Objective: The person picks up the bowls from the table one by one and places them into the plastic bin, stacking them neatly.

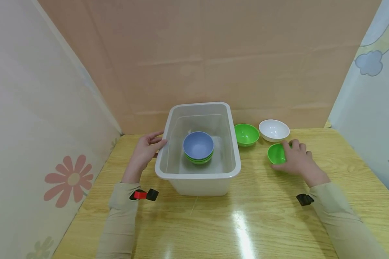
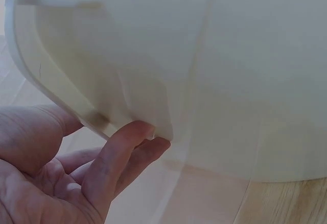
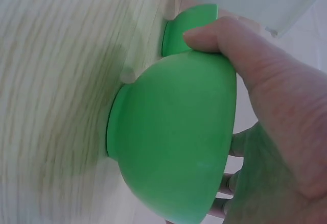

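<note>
Head view, green bowl [image 1: 276, 154] in right hand [image 1: 297, 160]

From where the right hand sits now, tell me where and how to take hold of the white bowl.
Grip the white bowl at its rim, coming from above on its near right side. It stands upright and open, so the thin rim can be pinched with thumb outside and fingers inside. The green bowl sits close on its left, and the right hand, now gripping the small green bowl, is nearest that side.
</note>
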